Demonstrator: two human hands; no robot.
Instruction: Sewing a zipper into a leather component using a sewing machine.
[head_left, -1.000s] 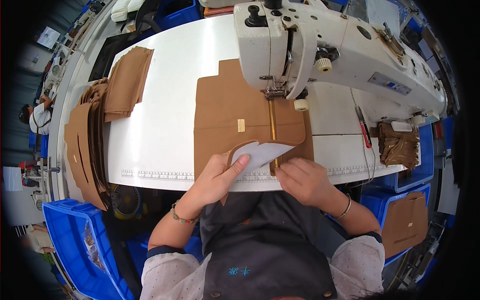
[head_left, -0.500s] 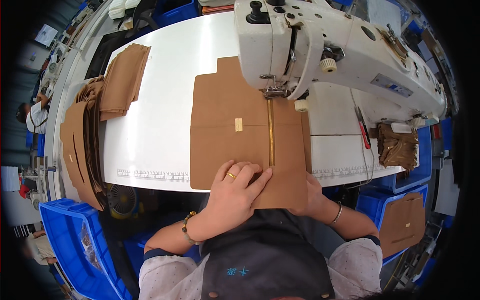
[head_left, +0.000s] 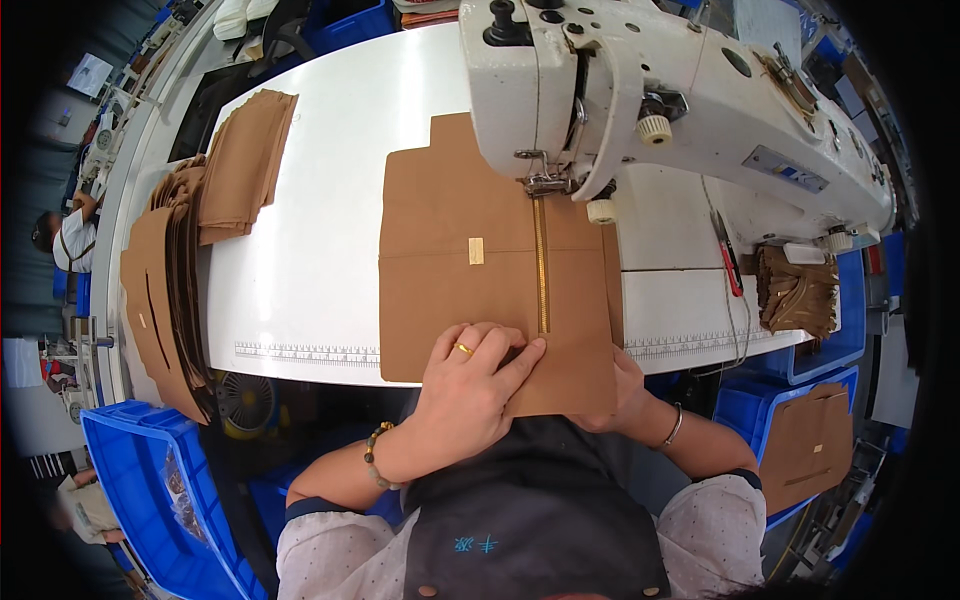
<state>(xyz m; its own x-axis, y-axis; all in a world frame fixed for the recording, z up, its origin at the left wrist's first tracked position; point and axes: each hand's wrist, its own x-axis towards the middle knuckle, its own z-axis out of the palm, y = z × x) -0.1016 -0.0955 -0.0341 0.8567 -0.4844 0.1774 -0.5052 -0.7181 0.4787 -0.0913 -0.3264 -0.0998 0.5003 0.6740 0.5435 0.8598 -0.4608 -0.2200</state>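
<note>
A flat brown panel (head_left: 440,300) lies under the needle end of a white sewing machine (head_left: 545,120). A gold zipper (head_left: 542,270) runs in a narrow slot of the panel, its far end at the presser foot (head_left: 549,185). My left hand (head_left: 475,375), fingers bent together, grips the panel from above beside the zipper's near end. At the panel's near right edge is my right hand (head_left: 622,390), closed on it with the fingers mostly hidden underneath. The panel's near edge overhangs the table edge. A small pale tag (head_left: 476,251) sits left of the zipper.
Brown pieces are stacked (head_left: 245,165) on the table's left, beside a bundle of slotted panels (head_left: 160,310). To the right lie a red cutter (head_left: 731,268) and a brown bundle (head_left: 797,290). Blue bins (head_left: 150,490) flank the white table (head_left: 310,270).
</note>
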